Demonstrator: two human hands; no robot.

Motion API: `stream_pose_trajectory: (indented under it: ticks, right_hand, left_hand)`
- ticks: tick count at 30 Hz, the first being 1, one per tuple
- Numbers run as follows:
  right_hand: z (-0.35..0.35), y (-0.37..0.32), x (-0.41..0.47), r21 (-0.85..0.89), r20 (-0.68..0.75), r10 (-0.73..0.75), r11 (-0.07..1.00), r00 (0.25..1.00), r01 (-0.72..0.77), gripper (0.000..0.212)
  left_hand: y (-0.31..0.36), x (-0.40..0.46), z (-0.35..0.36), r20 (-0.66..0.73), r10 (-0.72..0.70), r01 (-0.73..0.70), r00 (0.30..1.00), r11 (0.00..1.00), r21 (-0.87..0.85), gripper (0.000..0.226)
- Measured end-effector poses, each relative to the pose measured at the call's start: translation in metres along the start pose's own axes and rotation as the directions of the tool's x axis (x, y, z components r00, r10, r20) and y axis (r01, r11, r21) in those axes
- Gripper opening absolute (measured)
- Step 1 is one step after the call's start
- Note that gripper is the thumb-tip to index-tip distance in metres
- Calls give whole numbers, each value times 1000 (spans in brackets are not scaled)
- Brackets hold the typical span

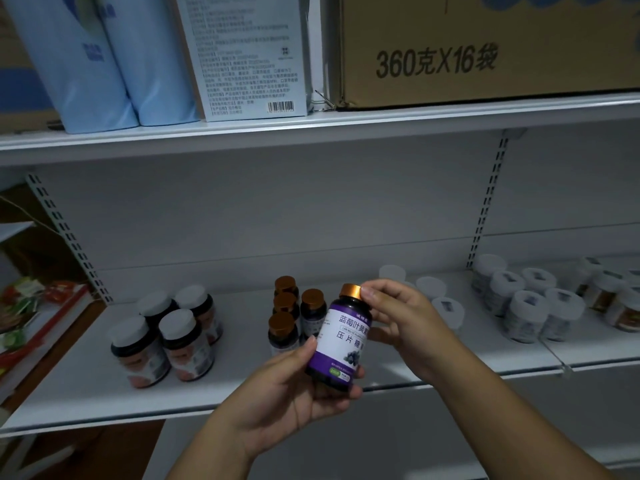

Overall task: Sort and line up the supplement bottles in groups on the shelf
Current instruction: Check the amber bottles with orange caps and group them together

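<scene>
A dark bottle with a purple-and-white blueberry label and a gold cap is held up in front of the white shelf. My left hand grips its base from below. My right hand holds its upper part, with fingertips at the cap. Behind it on the shelf stand several matching gold-capped bottles in a cluster. To the left is a group of dark white-capped bottles. At the right stand several white-capped bottles, with a few more partly hidden behind my right hand.
The shelf above carries light blue packs, a grey printed box and a brown carton. Slotted uprights run up the back panel. At far left lie red and green packets on another surface.
</scene>
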State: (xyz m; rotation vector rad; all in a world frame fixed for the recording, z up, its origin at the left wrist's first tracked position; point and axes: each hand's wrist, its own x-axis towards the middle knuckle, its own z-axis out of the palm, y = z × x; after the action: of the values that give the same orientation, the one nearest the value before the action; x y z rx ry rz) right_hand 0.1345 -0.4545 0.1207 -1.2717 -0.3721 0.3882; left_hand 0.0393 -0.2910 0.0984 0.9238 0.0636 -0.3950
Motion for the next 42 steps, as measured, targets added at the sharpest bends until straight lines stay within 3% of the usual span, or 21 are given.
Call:
stream_pose_trajectory:
  ticks: [4,8,10,16,20,22,26,28,31,35,38,42]
  right_hand:
    - [0,2,1,31,-23,17,999,1000,-16,8]
    - [2,3,3,160,-76,47,986,996,-34,16]
    - [4,4,3,146,-98,44,989,994,-29,15]
    - [12,8,4,-75,-194,70,994,979,-86,37]
    - [10,12,2,-35,-212,96,994,973,-106,40]
    - [10,13,1,48,-207,60,998,977,-51,35]
    - [8,13,-2,145,-172,3,989,985,23,37]
    - [8,14,-4,142,-162,-10,989,987,34,30]
    - [8,16,-6,153,-134,15,988,991,5,21]
    - [8,18,-5,39,-143,90,996,986,-86,53]
    - [6,19,-6,56,-134,56,997,989,-49,52]
    - [3,19,-6,147,-128,-1,989,992,20,33]
  left_hand:
    - [2,0,4,-134,71,-57,988,993,106,45]
    - [10,6,5,-283,244,-162,927,945,284,41]
    - [13,8,7,-321,332,-191,887,897,400,44]
    - [15,11,12,-302,598,-269,743,679,683,41]
    - [14,12,14,-241,668,-290,704,581,760,48]
    - [16,14,10,-225,649,-306,727,599,740,53]
    - [18,12,3,-250,448,-315,858,845,432,48]
    - [17,11,2,-231,382,-295,895,894,337,44]
    - [14,9,0,-215,445,-340,869,854,393,52]
    - [8,11,-1,-226,546,-367,807,762,533,59]
    - [6,12,-3,-186,581,-369,792,700,612,62]
    - [9,12,-2,-173,503,-359,847,780,512,73]
